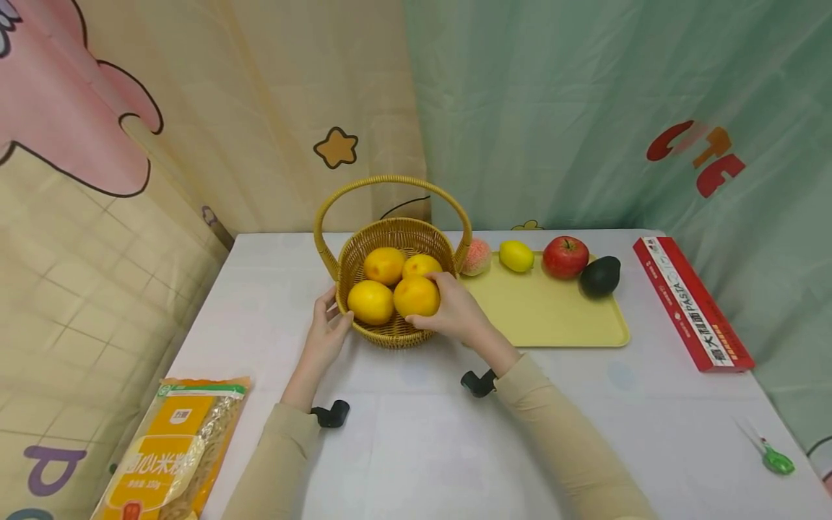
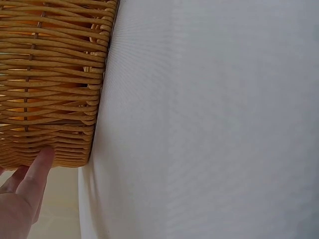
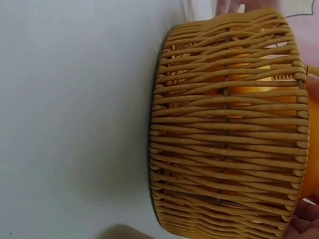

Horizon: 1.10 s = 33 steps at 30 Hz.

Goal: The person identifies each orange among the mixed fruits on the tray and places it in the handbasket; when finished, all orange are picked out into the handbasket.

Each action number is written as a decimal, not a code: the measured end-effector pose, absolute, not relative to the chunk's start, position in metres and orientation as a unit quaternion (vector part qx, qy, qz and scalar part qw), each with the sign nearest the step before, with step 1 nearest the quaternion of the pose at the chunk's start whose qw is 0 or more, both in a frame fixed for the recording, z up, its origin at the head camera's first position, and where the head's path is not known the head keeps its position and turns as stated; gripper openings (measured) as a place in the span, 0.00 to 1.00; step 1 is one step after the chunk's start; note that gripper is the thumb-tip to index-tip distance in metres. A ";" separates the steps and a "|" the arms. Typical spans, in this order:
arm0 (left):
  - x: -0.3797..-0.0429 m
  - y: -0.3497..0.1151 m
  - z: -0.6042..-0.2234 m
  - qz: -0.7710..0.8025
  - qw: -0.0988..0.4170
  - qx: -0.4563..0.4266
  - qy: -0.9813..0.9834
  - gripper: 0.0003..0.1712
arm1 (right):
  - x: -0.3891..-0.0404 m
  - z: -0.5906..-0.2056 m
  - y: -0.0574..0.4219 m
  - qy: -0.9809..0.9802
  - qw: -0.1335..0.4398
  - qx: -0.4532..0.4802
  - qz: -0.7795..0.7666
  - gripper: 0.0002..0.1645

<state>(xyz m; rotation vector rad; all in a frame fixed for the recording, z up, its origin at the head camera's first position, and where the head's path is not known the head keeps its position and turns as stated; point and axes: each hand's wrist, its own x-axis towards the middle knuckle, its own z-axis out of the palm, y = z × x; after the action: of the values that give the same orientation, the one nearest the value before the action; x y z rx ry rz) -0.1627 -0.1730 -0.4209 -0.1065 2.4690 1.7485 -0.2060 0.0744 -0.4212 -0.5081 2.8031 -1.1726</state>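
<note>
A wicker basket (image 1: 398,339) with a tall arched handle stands on the table. Inside it lie a yellow lemon-like fruit (image 1: 370,302) at the front left and two yellow-orange fruits (image 1: 384,265) farther back. My right hand (image 1: 460,309) grips an orange (image 1: 414,295) at the basket's front right, thumb and fingers around its side. At the left, my left hand (image 1: 326,331) holds the basket's rim, fingers against the outer wall. The left wrist view shows a fingertip on the weave (image 2: 50,109). In the right wrist view the basket wall (image 3: 229,134) hides most of the fruit.
A yellow tray (image 1: 546,325) right of the basket bears a lemon (image 1: 516,256), a red apple (image 1: 565,257) and an avocado (image 1: 600,276); a pink peach (image 1: 477,257) lies by its left edge. Farther out are a red pasta box (image 1: 692,303), a noodle bag (image 1: 172,451) and a green-handled tool (image 1: 776,459).
</note>
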 end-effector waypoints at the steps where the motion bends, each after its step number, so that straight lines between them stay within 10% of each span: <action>1: -0.163 -0.173 -0.421 0.576 0.057 -0.035 0.815 0.38 | -0.206 -0.422 0.074 0.912 0.030 -0.168 -0.374 0.51; 33: -0.178 -0.184 -0.458 0.577 0.038 -0.030 0.815 0.39 | -0.219 -0.425 0.055 0.964 0.019 -0.155 -0.217 0.49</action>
<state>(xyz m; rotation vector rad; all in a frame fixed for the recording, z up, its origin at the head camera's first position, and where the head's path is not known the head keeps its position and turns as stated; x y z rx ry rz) -0.1776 -0.1837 -0.4579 -0.0932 2.5018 1.7701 -0.2186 0.0547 -0.4245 -0.4811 2.9908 -0.6726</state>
